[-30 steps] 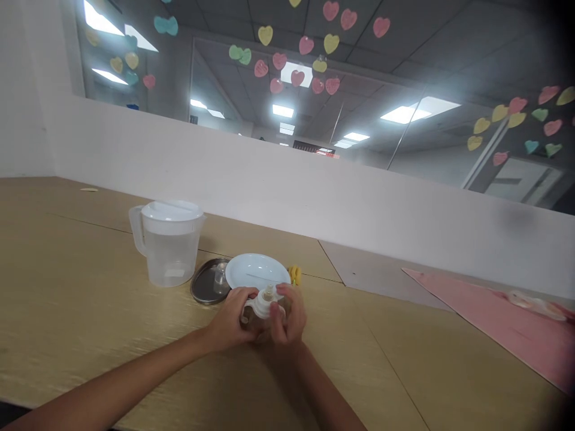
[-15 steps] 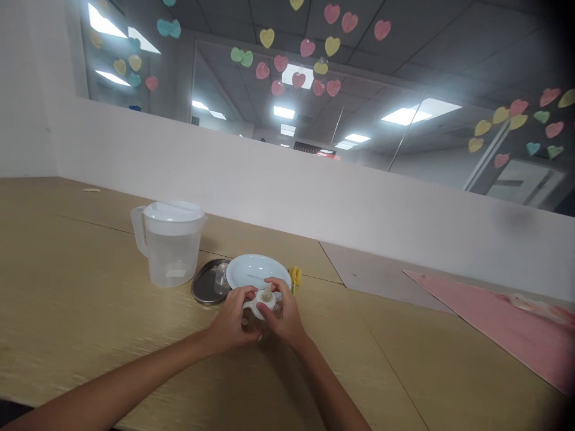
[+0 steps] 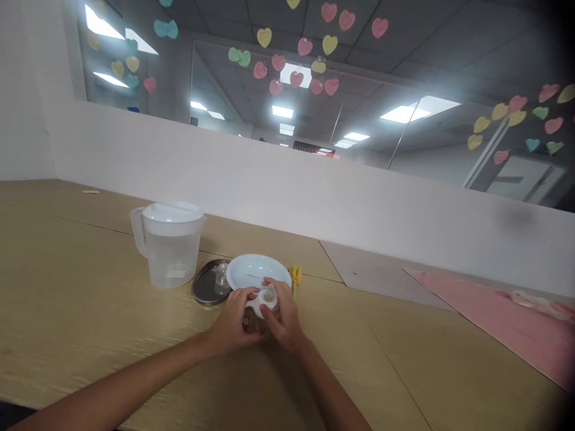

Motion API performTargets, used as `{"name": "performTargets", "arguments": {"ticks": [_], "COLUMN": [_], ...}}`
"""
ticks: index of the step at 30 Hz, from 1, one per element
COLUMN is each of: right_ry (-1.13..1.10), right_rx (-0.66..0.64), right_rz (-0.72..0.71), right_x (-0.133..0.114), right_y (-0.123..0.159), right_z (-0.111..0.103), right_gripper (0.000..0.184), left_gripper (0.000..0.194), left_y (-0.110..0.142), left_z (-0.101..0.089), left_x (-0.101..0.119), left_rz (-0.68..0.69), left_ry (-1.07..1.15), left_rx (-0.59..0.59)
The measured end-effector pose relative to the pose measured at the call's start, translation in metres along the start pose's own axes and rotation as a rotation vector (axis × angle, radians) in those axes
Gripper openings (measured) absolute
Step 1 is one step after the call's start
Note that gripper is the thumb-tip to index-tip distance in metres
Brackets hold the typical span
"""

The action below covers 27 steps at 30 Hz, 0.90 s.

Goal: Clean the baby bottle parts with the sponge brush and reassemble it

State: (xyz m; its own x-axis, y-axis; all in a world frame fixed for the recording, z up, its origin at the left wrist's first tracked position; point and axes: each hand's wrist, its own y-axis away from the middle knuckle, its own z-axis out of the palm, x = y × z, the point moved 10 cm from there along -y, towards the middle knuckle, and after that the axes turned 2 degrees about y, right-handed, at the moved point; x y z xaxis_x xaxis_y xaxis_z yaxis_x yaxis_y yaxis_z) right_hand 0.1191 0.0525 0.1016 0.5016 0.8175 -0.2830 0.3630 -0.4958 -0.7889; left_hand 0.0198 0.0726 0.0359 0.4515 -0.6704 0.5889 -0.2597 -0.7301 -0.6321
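The left hand [image 3: 233, 320] and right hand [image 3: 284, 316] grasp a baby bottle [image 3: 263, 305] just in front of a white plate [image 3: 256, 269], with a plastic jug [image 3: 171, 254] nearby on the desk [image 3: 90, 299].

Compared with a moment ago, I see the right hand [image 3: 284, 318] shifted left, its fingers [image 3: 272, 283] now curling closer around the white bottle collar [image 3: 254, 307], just beside the teat [image 3: 269, 294].

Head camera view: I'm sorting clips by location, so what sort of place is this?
Probably an office or similar workroom rather than a home: a tiled ceiling with panel lights, paper hearts stuck on a glass partition, and a long wood-look desk.
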Motion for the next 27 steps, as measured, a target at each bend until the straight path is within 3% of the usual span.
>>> {"name": "performTargets", "arguments": {"ticks": [7, 14, 19, 21, 23, 27], "right_ry": [-0.029, 0.034, 0.061, 0.077, 0.092, 0.106], "right_rx": [0.056, 0.125, 0.105, 0.092, 0.084, 0.092], "right_rz": [0.160, 0.154, 0.163, 0.142, 0.113, 0.075], "right_x": [0.014, 0.015, 0.018, 0.015, 0.012, 0.008], "right_y": [0.004, 0.006, 0.007, 0.006, 0.005, 0.006], "right_z": [0.004, 0.003, 0.004, 0.004, 0.004, 0.003], "right_gripper": [0.041, 0.039, 0.039, 0.038, 0.035, 0.031], "left_gripper": [0.069, 0.072, 0.063, 0.051, 0.039, 0.031], "left_y": [0.000, -0.002, -0.012, -0.018, -0.024, -0.028], "left_z": [-0.001, -0.001, -0.018, -0.043, -0.070, -0.086], "left_x": [0.001, -0.002, 0.003, -0.009, -0.032, -0.079], "left_rz": [-0.015, -0.008, 0.180, 0.172, 0.057, -0.143], "left_ry": [0.006, -0.041, -0.134, -0.197, -0.286, -0.472], "left_rx": [0.009, 0.004, -0.080, 0.028, 0.176, 0.209]}}
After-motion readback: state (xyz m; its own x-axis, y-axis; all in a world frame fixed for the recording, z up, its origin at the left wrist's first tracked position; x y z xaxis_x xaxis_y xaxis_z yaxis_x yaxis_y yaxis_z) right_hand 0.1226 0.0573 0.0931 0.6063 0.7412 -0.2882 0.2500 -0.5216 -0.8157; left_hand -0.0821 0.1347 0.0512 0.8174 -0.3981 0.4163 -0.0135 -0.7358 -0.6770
